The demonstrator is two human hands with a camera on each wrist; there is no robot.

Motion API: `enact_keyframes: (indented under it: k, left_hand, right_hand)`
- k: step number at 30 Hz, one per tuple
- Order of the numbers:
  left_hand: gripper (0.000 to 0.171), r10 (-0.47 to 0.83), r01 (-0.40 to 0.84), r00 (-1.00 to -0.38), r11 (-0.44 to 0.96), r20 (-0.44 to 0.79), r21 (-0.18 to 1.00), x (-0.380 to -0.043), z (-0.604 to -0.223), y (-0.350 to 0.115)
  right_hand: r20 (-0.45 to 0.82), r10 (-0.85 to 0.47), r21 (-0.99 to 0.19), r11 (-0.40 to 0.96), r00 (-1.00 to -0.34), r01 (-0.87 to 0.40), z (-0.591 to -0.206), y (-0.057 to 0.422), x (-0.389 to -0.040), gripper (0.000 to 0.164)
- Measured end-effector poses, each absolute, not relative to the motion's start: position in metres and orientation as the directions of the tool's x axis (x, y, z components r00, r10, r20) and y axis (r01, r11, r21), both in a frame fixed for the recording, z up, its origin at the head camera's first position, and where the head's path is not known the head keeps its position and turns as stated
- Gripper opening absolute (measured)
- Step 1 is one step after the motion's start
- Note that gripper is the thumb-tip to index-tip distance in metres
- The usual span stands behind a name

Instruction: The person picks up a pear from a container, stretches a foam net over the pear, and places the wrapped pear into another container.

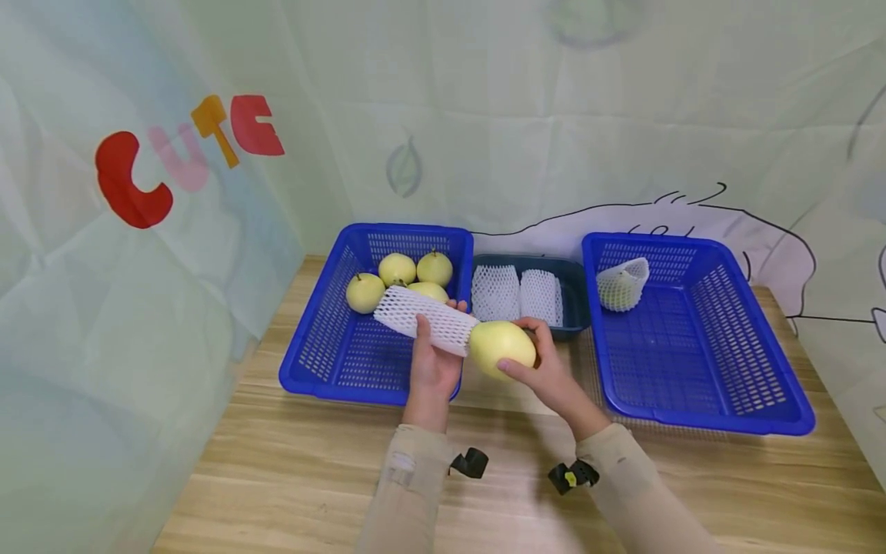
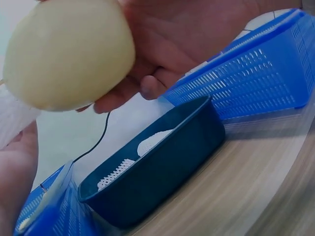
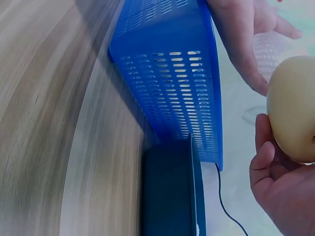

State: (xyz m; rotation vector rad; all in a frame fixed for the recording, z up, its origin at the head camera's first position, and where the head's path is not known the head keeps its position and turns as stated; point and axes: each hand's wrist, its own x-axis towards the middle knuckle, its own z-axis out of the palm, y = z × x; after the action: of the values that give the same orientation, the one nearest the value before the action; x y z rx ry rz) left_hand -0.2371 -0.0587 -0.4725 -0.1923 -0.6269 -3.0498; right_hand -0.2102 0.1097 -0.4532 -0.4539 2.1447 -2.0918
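In the head view I'm seeing the left hand (image 1: 436, 369) gripping a white foam-mesh sleeve (image 1: 424, 320), the right hand (image 1: 551, 375) clasping a round pale-yellow pear (image 1: 501, 348) at the sleeve's right mouth; I'd be easing it in straight. The left wrist view is showing the dark-green plastic tub (image 2: 162, 174) side-on; the right wrist view is adding the pear's dark dimple (image 3: 313, 140), unseen from the head.

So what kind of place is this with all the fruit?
Perhaps a small fruit-packing spot on a wood-grain table. Round, pale-yellow fruits lie in a blue plastic basket, white foam-net sleeves lie in a dark-green tray, and one net-wrapped fruit sits in another blue plastic basket.
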Motion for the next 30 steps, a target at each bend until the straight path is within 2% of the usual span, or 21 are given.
enact_keyframes:
  k: [6, 13, 15, 17, 20, 22, 24, 27, 30]
  left_hand:
    - [0.051, -0.009, 0.098, -0.981, -0.888, 0.195, 0.450, -0.237, -0.473, -0.056]
    - [0.043, -0.003, 0.180, -0.954, -0.802, 0.299, 0.569, -0.238, -0.475, -0.048]
    - [0.048, -0.008, 0.207, -0.950, -0.765, 0.313, 0.609, -0.237, -0.474, -0.045]
    - [0.060, -0.007, 0.230, -0.947, -0.715, 0.322, 0.660, -0.236, -0.472, -0.043]
    - [0.095, 0.026, 0.269, -0.938, -0.570, 0.345, 0.776, -0.233, -0.466, -0.041]
    - [0.110, 0.065, 0.296, -0.930, -0.449, 0.361, 0.843, -0.232, -0.462, -0.041]
    - [0.113, 0.076, 0.316, -0.930, -0.337, 0.360, 0.887, -0.231, -0.456, -0.041]
    - [0.105, 0.063, 0.336, -0.935, -0.160, 0.349, 0.928, -0.229, -0.450, -0.040]
    - [0.093, 0.059, 0.336, -0.941, 0.031, 0.334, 0.941, -0.229, -0.449, -0.036]
  right_hand:
    - [0.111, -0.270, -0.992, 0.028, -0.956, -0.123, -0.451, 0.104, -0.212, 0.061]
    - [0.118, -0.254, -0.993, -0.032, -0.960, -0.113, -0.454, 0.096, -0.212, 0.063]
    - [0.106, -0.244, -0.993, -0.073, -0.964, -0.091, -0.455, 0.094, -0.211, 0.065]
    - [0.085, -0.212, -0.988, -0.141, -0.974, -0.056, -0.456, 0.093, -0.209, 0.065]
    - [0.045, -0.164, -0.954, -0.298, -0.985, 0.006, -0.458, 0.093, -0.209, 0.062]
    - [0.016, -0.148, -0.915, -0.400, -0.989, 0.045, -0.459, 0.094, -0.209, 0.059]
    - [-0.010, -0.161, -0.865, -0.494, -0.987, 0.090, -0.460, 0.093, -0.209, 0.058]
    - [-0.053, -0.242, -0.781, -0.594, -0.969, 0.191, -0.459, 0.092, -0.207, 0.050]
    - [-0.088, -0.339, -0.694, -0.654, -0.937, 0.302, -0.455, 0.094, -0.207, 0.060]
